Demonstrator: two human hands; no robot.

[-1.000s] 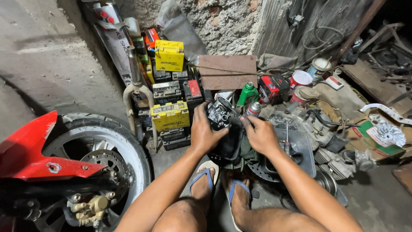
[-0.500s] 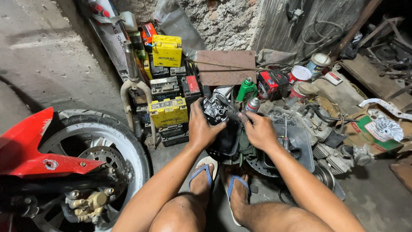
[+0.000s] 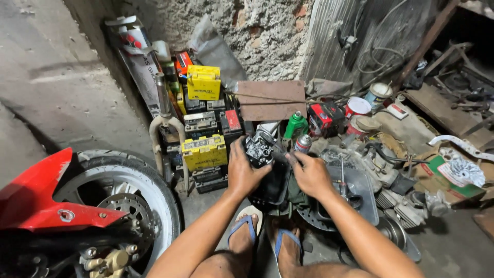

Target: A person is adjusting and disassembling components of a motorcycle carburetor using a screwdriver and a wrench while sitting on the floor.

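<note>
at frame centre a carburetor (image 3: 259, 148) is gripped by the closed left hand (image 3: 246, 171) and touched by the half-curled right hand (image 3: 310, 175) over a black tray (image 3: 272, 188).

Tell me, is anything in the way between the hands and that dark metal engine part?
Nothing visible is. The left hand already has its grip on the dark metal carburetor-like engine part, and the right hand reaches it with its fingers beside the silver spray can.

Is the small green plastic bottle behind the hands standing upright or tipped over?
Upright: the green plastic bottle stands on its base, cap at the top.
</note>
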